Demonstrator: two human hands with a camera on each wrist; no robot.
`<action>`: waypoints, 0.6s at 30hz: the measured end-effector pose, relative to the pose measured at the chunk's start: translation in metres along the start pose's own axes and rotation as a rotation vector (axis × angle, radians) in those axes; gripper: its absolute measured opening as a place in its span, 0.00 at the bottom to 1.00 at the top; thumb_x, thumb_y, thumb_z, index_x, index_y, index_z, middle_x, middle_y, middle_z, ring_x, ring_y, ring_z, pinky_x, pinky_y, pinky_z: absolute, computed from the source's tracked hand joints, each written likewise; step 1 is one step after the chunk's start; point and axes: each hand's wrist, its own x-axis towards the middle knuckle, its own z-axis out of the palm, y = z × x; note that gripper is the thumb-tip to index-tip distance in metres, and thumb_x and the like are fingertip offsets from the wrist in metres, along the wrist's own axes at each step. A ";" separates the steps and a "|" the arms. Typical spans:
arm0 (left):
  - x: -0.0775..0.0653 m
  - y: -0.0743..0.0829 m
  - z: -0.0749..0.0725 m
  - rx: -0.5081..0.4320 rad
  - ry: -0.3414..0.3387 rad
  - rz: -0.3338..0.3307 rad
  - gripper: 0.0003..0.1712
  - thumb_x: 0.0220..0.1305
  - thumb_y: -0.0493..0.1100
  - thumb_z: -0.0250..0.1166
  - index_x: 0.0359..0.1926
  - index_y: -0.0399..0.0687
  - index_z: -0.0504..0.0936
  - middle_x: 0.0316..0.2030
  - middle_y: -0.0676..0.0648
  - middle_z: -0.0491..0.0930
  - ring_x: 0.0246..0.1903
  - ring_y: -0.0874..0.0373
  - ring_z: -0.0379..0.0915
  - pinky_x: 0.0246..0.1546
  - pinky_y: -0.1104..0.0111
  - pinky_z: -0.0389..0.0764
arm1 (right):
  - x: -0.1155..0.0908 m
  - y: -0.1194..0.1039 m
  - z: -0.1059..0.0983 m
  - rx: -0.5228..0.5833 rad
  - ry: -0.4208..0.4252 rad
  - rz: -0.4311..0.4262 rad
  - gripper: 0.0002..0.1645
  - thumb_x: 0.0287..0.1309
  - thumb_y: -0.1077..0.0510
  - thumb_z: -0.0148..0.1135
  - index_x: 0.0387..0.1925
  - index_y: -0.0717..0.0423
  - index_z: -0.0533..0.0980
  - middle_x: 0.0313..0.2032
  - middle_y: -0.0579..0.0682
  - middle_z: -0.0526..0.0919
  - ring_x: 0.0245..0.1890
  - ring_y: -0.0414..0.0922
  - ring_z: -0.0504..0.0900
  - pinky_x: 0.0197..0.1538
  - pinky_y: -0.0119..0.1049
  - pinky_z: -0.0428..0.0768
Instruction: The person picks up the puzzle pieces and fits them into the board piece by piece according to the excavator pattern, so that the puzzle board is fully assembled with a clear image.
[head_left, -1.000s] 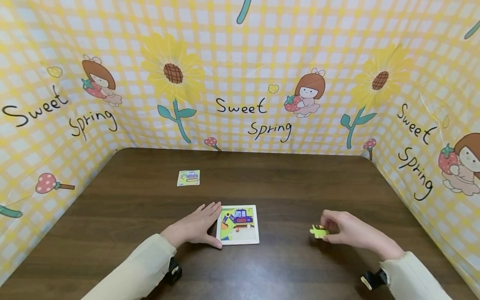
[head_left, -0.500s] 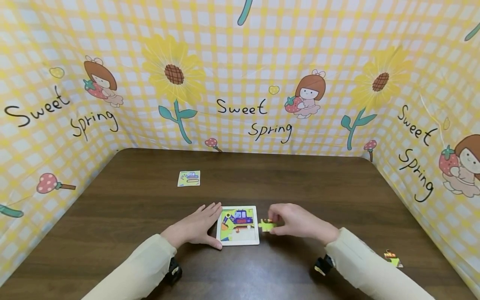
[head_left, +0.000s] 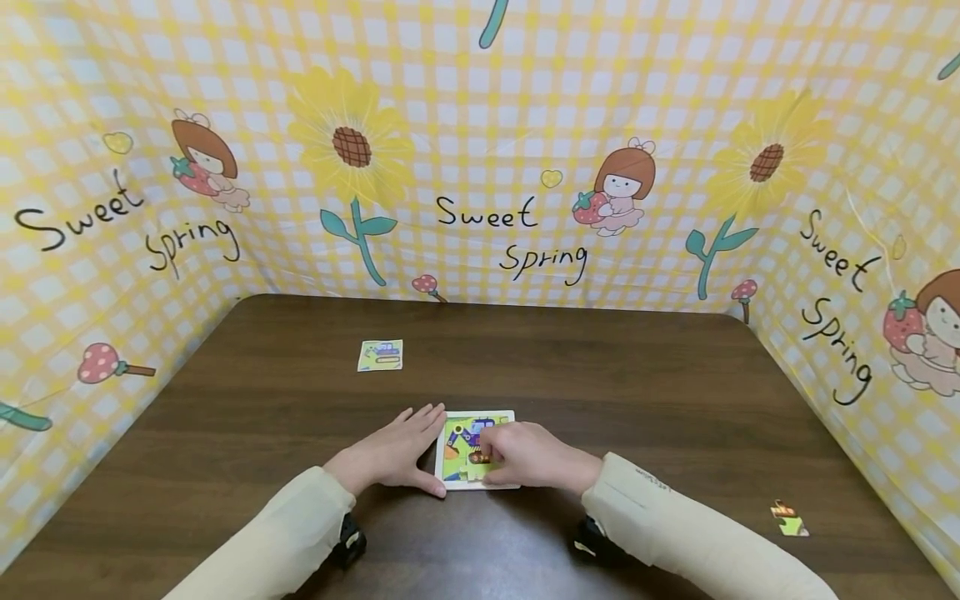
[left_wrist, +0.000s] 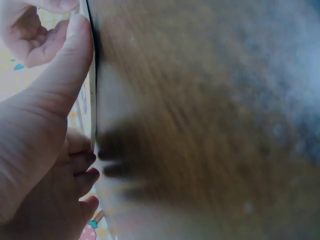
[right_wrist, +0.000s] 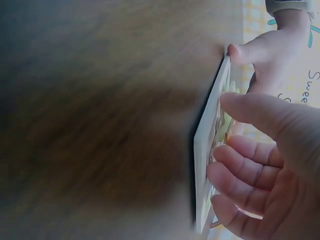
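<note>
A square jigsaw puzzle tray [head_left: 461,487] with a white rim lies on the table, showing a blue and yellow-green excavator picture. Against its left side rests my left hand [head_left: 393,454], fingers straight, thumb at the lower left corner. My right hand [head_left: 528,457] is over the tray's right half with curled fingers. It pinches a yellow-green puzzle piece [right_wrist: 226,122] between thumb and fingers, low over the tray's picture. Most of that piece is hidden by the hand, and I cannot tell whether it lies flush.
A loose puzzle piece [head_left: 789,518], orange and green, lies on the brown table [head_left: 600,367] at the right, beyond my right sleeve. Farther back on the left is a small picture card [head_left: 380,356] of an excavator. A checked cloth [head_left: 480,125] encloses the table's back and sides.
My right hand has carried the yellow-green puzzle piece leftward from the table's right side onto the tray. The loose piece at the right has come into view. My left hand has stayed in place.
</note>
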 end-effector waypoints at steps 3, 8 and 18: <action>0.000 0.000 0.000 -0.004 0.002 0.005 0.61 0.45 0.70 0.63 0.67 0.30 0.54 0.68 0.37 0.48 0.67 0.44 0.41 0.64 0.52 0.44 | 0.001 -0.001 0.000 0.008 0.007 0.001 0.15 0.43 0.52 0.73 0.25 0.51 0.73 0.18 0.37 0.67 0.18 0.34 0.65 0.22 0.26 0.65; 0.000 0.000 0.000 -0.003 0.000 0.004 0.61 0.45 0.70 0.63 0.67 0.31 0.54 0.68 0.37 0.48 0.67 0.44 0.40 0.64 0.52 0.44 | 0.001 0.000 0.000 0.050 0.009 -0.037 0.12 0.45 0.54 0.72 0.26 0.51 0.76 0.19 0.37 0.69 0.20 0.33 0.67 0.24 0.25 0.66; 0.001 -0.001 0.000 -0.002 0.002 -0.003 0.61 0.45 0.70 0.64 0.67 0.31 0.54 0.68 0.37 0.48 0.67 0.45 0.41 0.64 0.53 0.44 | 0.000 -0.001 0.000 0.011 0.024 -0.119 0.03 0.48 0.59 0.68 0.27 0.49 0.81 0.21 0.36 0.74 0.22 0.31 0.68 0.26 0.23 0.67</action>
